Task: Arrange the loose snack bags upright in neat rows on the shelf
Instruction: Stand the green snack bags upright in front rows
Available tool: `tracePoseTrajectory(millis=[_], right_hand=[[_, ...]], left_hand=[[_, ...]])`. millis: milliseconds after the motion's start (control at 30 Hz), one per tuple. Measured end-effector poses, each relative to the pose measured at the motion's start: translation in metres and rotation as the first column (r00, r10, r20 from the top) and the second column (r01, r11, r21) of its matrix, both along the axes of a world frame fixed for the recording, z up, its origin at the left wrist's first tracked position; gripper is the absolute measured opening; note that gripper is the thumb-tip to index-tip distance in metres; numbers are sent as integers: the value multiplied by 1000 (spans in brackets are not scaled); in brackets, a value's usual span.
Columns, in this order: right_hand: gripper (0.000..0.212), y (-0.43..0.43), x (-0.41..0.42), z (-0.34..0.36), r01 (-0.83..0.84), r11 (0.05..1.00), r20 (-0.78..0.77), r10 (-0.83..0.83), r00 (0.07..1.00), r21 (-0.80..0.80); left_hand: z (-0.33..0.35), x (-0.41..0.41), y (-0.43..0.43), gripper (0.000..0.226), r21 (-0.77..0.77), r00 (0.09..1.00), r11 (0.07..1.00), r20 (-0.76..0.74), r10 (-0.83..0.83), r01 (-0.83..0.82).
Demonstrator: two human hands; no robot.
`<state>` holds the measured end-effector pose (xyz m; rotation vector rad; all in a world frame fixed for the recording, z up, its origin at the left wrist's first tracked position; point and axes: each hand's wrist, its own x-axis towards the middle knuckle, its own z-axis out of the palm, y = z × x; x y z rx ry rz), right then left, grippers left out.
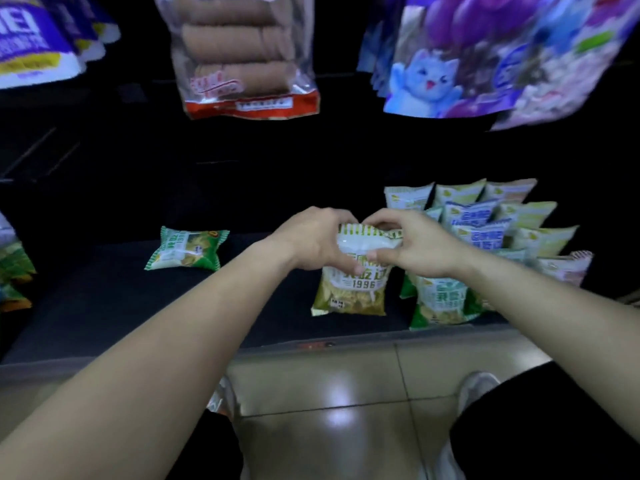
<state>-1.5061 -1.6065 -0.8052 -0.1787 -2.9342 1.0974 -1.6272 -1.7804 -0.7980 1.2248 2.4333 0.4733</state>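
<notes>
From the head view, both hands meet over one yellow-green bag (351, 294) that stands upright on the dark shelf (104, 306), near its front edge. The left hand (311, 242) grips the bag's upper left part, its fingers (332, 216) curled over the crimped top seam and its thumb pressed on the front face. The right hand (417, 249) grips the upper right part the same way, its fingers (384, 220) bent over the seam and its thumb on the front. The bag's lower edge rests on the shelf. Just beside it to the right stands a green bag (440, 303), and behind that a cluster of bags (485, 223) stands upright in rows running toward the back of the shelf. Well apart to the left, a loose green bag (188, 249) lies flat on the shelf. Above hang a clear biscuit pack (242, 57), a purple pack with a blue cat (485, 64) and blue-and-white packs (31, 36). Below the shelf edge are a glossy tiled floor (346, 393) and a pale shoe (478, 386).
</notes>
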Motion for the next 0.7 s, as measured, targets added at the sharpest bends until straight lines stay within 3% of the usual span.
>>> tracePoseTrajectory(millis=[67,167,267,433,700], right_hand=[[48,11,11,-6,17,1000,10,-17,1000,4],[57,34,20,-14,46,985,-1,-47,999,168],[67,64,30,-27,61,952,122,-101,987,300],[83,115,39,-57,51,948,427,-189,884,314],[81,142,31,-89,6,961,579,-172,797,277]], left_hand=[[-5,7,15,79,-34,1000,999,-27,-15,14],[-18,11,37,80,-32,992,999,-122,19,-23],[-35,2,58,81,-47,977,993,-188,98,-109],[-74,-33,86,85,-83,947,960,-205,247,-269],[-138,-103,147,85,-119,905,904,-174,389,-411]])
